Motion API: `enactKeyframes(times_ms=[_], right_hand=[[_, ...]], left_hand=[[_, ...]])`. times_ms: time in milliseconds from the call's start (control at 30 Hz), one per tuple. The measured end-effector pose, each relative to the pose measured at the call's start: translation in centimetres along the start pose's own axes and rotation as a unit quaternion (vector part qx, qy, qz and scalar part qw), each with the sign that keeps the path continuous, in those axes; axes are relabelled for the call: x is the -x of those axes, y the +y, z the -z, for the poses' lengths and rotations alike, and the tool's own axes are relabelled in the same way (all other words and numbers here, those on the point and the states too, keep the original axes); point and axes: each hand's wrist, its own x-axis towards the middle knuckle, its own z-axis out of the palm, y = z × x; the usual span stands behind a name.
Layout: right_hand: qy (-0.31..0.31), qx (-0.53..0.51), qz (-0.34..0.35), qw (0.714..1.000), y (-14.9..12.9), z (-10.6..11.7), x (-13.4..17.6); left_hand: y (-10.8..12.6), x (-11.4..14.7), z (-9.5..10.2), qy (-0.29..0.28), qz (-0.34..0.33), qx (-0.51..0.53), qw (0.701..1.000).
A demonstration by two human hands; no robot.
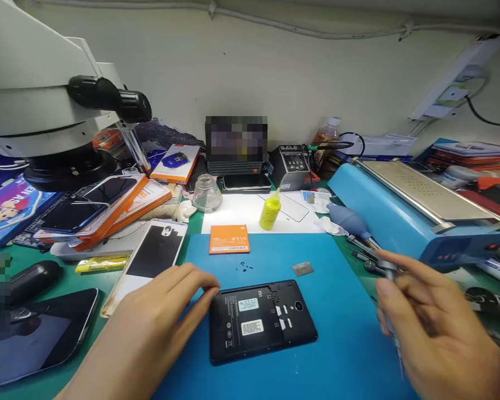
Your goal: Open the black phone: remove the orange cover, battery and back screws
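A black smartphone (262, 311) with its back cover off lies on the blue mat, showing labels and card slots in its frame. My left hand (162, 305) is closed, thumb and fingertips together at the phone's upper left corner. To the right of the phone, my right hand (433, 322) is wrapped round a slim grey screwdriver (388, 269), its thin shaft pointing down. Beyond the phone are an orange battery (229, 239), some small dark bits (244, 267) and a thin metal blade (303, 269).
A yellow squeeze bottle (270, 211) and a glass jar (207, 194) stand behind the mat. A blue machine (400, 216) flanks the right side, with a blower bulb (348, 220) beside it. At left, a microscope (58, 111) overhangs stacked boxes and phones; a white phone (150, 261) lies near my left arm.
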Motion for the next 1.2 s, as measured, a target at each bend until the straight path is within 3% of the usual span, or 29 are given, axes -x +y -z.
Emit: enactKeyframes(times_ms=[33,167,267,400,533,633,733,867,967,1200], right_hand=[[-0.072,0.049,-0.058,0.994,1.1,0.4,-0.6],[-0.158,0.112,-0.08,0.978,3.7,0.2,-1.4],[-0.155,0.156,0.021,0.975,4.1,-0.5,-0.7],[-0.121,0.248,0.167,0.947,4.0,-0.9,0.1],[-0.121,0.249,0.19,0.942,3.9,-0.9,0.1],[-0.124,0.244,0.203,0.94,3.8,-0.9,-0.1],[-0.128,0.241,0.213,0.938,3.8,-1.0,-0.1],[-0.149,0.239,0.211,0.936,3.9,-1.0,0.1],[-0.148,0.237,0.207,0.938,4.0,-1.0,0.2],[-0.143,0.222,0.193,0.945,3.7,-0.9,0.3]], left_hand=[[0.2,-1.0,-0.3,-0.026,0.009,-0.009,1.0],[0.3,-3.9,-2.4,-0.09,0.01,-0.045,0.995],[0.0,-4.4,-3.6,-0.093,0.019,-0.059,0.994],[-0.4,-4.0,-4.3,-0.082,0.03,-0.06,0.994],[-0.7,-4.0,-4.3,-0.075,0.038,-0.053,0.995],[-0.6,-3.7,-3.6,-0.039,0.052,-0.039,0.997],[-0.4,-2.1,-2.5,-0.014,0.068,-0.035,0.997],[-0.9,2.0,-1.7,-0.094,0.038,-0.088,0.991],[-1.6,4.5,-2.1,-0.117,-0.025,-0.161,0.98],[0.2,6.7,-2.7,-0.075,0.014,-0.137,0.988]])
